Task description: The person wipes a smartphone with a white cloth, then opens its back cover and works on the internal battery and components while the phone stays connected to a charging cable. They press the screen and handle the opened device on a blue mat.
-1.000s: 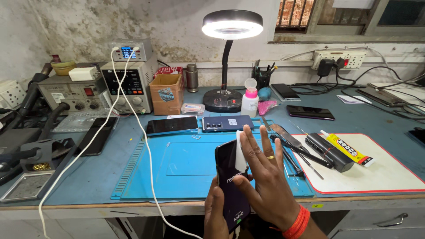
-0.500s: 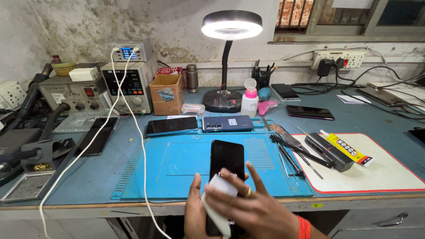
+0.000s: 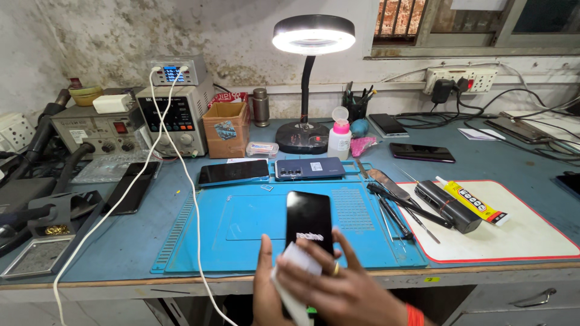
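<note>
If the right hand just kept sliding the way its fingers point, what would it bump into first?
The right hand points left, across the lower part of the black phone, with a white cloth under its fingers. Going on that way, it would probably first meet the left hand holding the phone, though depth is unclear.

Glossy glass phone (image 3: 309,220); matt blue rubbery mat (image 3: 254,223); rough stained plaster wall (image 3: 121,30).

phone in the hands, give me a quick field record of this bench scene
held item: black phone, upright, screen lit
left hand: grips the phone's lower edge
right hand: presses a white cloth on the lower screen
surface: blue work mat on the bench
behind the mat: two more phones lying flat
right side: glue tube on a white pad
lighting: ring lamp, on
</note>
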The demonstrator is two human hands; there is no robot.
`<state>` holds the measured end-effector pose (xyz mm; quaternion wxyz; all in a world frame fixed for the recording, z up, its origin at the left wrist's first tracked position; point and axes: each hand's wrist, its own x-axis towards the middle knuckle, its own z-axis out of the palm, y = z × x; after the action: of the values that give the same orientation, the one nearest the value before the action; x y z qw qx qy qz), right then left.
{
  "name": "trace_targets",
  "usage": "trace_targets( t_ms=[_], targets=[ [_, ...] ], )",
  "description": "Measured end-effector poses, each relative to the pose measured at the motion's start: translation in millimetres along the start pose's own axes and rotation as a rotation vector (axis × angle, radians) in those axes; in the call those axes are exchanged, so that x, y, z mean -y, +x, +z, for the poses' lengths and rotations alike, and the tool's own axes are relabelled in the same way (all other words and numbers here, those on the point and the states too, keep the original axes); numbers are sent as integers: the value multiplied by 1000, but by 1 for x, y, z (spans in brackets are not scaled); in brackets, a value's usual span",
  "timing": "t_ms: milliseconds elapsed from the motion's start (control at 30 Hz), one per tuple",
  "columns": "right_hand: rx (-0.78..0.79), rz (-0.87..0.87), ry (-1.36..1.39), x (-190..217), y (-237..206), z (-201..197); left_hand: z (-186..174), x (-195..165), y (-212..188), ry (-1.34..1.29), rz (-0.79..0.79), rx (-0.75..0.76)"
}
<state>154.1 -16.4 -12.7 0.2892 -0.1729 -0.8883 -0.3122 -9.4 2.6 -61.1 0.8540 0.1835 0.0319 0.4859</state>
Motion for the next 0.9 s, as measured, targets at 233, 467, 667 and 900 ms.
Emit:
trace_targets(
  t_ms=[233, 467, 667, 900],
  targets=[
    [44, 224, 14, 14, -48, 27, 22, 3, 2, 20, 428, 98],
    [-6, 362, -63, 51, -46, 59, 30, 6, 4, 199, 741, -261],
    [33, 392, 68, 35, -51, 55, 46, 14, 1, 216, 879, -284],
    [-53, 348, -120, 64, -40, 57, 39, 13, 5, 308, 969, -266]
  ],
)
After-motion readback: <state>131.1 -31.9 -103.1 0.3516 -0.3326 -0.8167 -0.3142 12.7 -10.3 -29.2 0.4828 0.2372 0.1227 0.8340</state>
